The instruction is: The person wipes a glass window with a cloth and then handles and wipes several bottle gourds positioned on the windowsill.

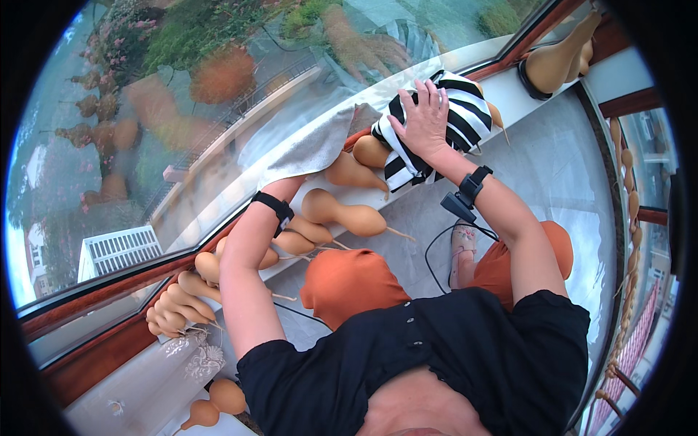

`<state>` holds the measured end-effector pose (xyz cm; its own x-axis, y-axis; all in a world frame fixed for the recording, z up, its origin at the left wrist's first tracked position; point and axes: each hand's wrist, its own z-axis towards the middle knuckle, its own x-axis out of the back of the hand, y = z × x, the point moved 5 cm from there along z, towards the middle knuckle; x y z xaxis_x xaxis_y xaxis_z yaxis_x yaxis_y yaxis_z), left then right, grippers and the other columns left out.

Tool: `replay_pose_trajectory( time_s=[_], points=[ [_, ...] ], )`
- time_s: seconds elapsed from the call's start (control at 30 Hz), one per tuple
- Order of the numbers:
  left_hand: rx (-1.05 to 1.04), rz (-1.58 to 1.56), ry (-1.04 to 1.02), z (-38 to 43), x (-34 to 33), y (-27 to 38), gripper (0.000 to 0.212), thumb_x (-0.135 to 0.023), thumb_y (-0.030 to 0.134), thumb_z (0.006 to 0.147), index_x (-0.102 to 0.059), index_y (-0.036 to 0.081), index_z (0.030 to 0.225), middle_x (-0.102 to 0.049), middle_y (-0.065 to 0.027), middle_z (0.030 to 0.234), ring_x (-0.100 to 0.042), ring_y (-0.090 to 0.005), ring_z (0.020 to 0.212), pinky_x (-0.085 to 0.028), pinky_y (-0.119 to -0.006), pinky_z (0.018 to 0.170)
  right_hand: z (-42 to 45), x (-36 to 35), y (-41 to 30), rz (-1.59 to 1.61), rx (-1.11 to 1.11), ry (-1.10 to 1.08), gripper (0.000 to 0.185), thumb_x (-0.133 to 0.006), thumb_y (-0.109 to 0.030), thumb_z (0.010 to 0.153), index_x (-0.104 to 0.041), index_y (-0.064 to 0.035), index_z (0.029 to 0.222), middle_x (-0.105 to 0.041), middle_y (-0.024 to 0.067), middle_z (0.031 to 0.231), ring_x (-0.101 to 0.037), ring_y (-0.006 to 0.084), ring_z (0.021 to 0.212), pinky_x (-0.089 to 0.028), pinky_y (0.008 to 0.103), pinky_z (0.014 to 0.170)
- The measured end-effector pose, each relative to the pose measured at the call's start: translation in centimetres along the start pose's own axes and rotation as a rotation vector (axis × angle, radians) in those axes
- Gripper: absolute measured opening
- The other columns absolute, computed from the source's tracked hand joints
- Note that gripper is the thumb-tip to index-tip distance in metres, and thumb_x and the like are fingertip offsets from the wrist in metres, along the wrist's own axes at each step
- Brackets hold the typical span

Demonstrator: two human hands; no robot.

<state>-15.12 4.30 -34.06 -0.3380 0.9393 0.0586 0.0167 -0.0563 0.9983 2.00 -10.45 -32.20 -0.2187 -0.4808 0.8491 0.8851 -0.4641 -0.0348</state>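
Observation:
My right hand (422, 121) rests with its fingers spread on a black-and-white striped cloth (466, 111), which lies bunched over gourds on the white windowsill. My left forearm (245, 240) reaches to the sill beside the window. A grey cloth (319, 143) covers my left hand, so its fingers are hidden. Between the two cloths, a bottle gourd (351, 174) and a rounder gourd (371, 151) are partly covered. Nearer my left wrist lies a large bottle gourd (343, 212), its stem pointing over the sill's edge.
Several smaller gourds (174, 305) line the sill at left. Upright gourds (553, 65) stand at its far right. Window glass (218, 125) borders the sill. A black cable (428, 256) hangs from my right wrist device (469, 191). Another gourd (218, 403) lies at lower left.

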Motion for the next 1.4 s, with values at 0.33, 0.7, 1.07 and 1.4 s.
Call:
replay_pose_trajectory(
  time_s=[0.33, 0.7, 1.07, 1.4],
  points=[
    [-0.007, 0.123, -0.067, 1.3, -1.6, 1.4, 0.043, -0.047, 0.019, 0.104, -0.046, -0.003, 0.14, -0.049, -0.0171, 0.141, -0.05, -0.0219, 0.127, -0.038, -0.034, 0.111, -0.3, -5.6, 7.0, 0.367, -0.329, -0.427, 0.025, -0.066, -0.029, 0.085, -0.069, -0.0128, 0.103, -0.068, 0.01, 0.103, -0.065, 0.0306, 0.098, -0.052, 0.0421, 0.08],
    [-0.06, 0.438, -0.156, 3.6, -3.2, 1.5, 0.043, -0.046, 0.019, 0.104, -0.044, -0.003, 0.141, -0.047, -0.0174, 0.143, -0.048, -0.0224, 0.129, -0.036, -0.034, 0.112, 1.8, -0.3, 13.0, 2.0, -0.674, -0.332, 0.022, -0.05, -0.015, 0.1, -0.056, -0.01, 0.121, -0.063, 0.0016, 0.113, -0.059, 0.0164, 0.108, -0.044, 0.0352, 0.101],
    [-0.169, 0.544, -0.296, 9.5, -8.4, 1.3, 0.044, -0.045, 0.018, 0.104, -0.042, -0.003, 0.142, -0.045, -0.0176, 0.144, -0.046, -0.023, 0.13, -0.035, -0.035, 0.113, 0.4, 4.4, 29.1, 2.251, -0.603, 0.295, 0.03, -0.038, -0.014, 0.101, -0.055, 0.0047, 0.118, -0.064, 0.0163, 0.116, -0.06, 0.025, 0.11, -0.045, 0.0358, 0.102],
    [-0.246, 0.546, -0.349, 13.3, -12.5, 1.4, 0.044, -0.044, 0.018, 0.104, -0.04, -0.004, 0.142, -0.044, -0.0178, 0.145, -0.044, -0.0235, 0.131, -0.034, -0.035, 0.114, 0.2, 25.2, 22.5, 1.978, -0.54, 0.117, 0.047, -0.046, -0.032, 0.096, -0.054, -0.005, 0.134, -0.055, 0.0145, 0.134, -0.051, 0.0245, 0.122, -0.037, 0.0404, 0.102]
  ],
)
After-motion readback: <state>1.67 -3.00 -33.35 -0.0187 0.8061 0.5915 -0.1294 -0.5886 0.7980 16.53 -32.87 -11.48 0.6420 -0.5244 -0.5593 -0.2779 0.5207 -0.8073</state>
